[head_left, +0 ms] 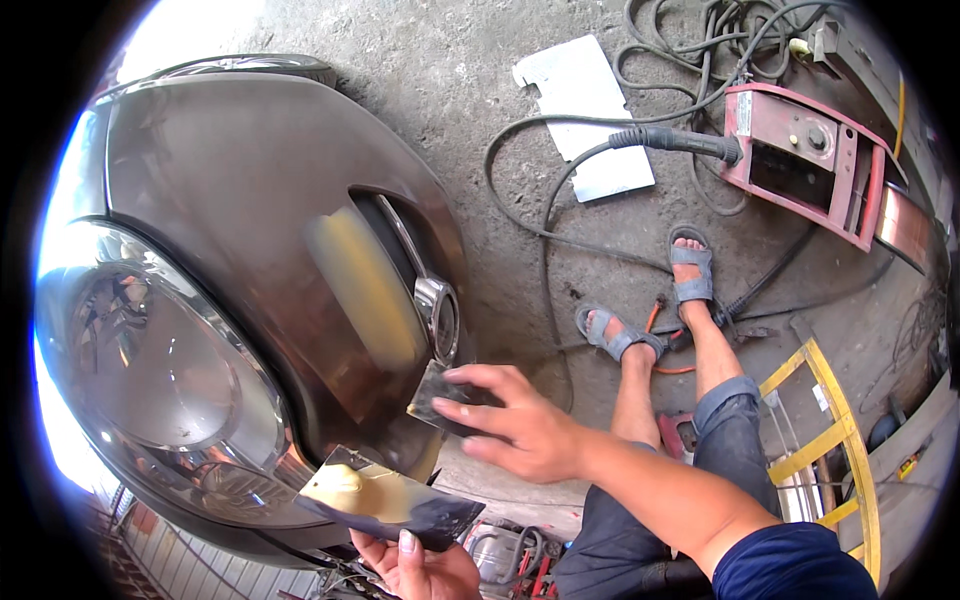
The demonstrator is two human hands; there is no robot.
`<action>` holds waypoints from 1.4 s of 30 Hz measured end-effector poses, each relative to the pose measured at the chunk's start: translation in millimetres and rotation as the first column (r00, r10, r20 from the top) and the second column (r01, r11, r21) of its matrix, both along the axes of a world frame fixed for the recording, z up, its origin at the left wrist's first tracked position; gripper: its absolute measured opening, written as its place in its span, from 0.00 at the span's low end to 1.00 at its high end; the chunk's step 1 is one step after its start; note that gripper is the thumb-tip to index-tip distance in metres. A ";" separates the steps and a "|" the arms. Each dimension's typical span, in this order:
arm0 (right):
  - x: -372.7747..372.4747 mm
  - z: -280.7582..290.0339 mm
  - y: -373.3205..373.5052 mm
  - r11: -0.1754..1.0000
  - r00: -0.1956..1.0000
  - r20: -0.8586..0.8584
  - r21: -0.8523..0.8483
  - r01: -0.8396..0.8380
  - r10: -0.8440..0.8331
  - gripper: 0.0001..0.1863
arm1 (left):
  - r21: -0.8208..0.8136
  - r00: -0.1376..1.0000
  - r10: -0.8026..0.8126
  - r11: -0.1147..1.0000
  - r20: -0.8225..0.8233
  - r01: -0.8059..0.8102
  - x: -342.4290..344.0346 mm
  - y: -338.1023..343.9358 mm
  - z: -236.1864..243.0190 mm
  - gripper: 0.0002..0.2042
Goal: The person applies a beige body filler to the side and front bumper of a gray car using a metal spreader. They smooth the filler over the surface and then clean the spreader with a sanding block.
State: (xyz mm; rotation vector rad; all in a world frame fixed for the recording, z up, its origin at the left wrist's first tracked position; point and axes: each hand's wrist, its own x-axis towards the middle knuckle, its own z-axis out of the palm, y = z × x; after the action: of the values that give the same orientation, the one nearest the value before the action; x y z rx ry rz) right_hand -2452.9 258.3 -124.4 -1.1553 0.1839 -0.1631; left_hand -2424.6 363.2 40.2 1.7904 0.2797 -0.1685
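A yellow filler band (365, 290) is seen already laid on a brown car bumper (240, 190), beside the chrome-trimmed fog lamp (445, 315); its edges are blurred and no smooth finish is evident, so the work is judged to be partly complete. Cream putty (345, 485) is left on the dark mixing board (450, 515), which is pinched at its near edge by the fingers of the left hand (430, 572), the putty lying at eleven o'clock from them. A dark flat spreader (428, 395) is grasped by the fingers of the right hand (530, 425), extended over its face; the thumb is hidden. From these fingers, the band lies between ten and eleven o'clock, apart from the spreader; the board lies at seven to eight o'clock.
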 end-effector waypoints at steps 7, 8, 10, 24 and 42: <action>-12.1 -20.9 -34.7 0.997 0.952 0.299 -0.058 -0.051 0.067 0.20 | 0.015 1.000 -0.014 1.000 0.012 0.014 6.9 -21.0 -6.6 0.26; -4.7 -28.4 -35.2 0.993 0.971 0.232 -0.112 -0.038 0.064 0.19 | 0.015 1.000 -0.015 1.000 0.017 0.015 6.0 -20.3 -5.4 0.27; 29.8 -42.9 -45.6 0.947 0.989 0.131 -0.305 0.098 -0.061 0.24 | 0.008 0.999 -0.040 0.999 0.021 0.040 4.5 -13.0 -4.1 0.27; 146.6 -55.5 -85.3 0.894 0.984 0.147 -0.447 -0.023 0.099 0.24 | 0.029 0.996 0.034 0.999 0.080 -0.037 -5.3 2.9 -7.3 0.28; 5.6 -34.1 31.5 0.990 0.999 -0.050 -0.138 -0.027 0.020 0.29 | 0.033 1.000 -0.031 0.999 0.000 0.031 1.9 -4.6 -18.1 0.27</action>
State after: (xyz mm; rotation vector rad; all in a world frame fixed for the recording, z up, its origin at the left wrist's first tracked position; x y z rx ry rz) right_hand -2447.2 289.8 -158.4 -1.3006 0.2050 -0.1287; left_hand -2422.6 358.6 22.0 1.8281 0.2558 -0.1863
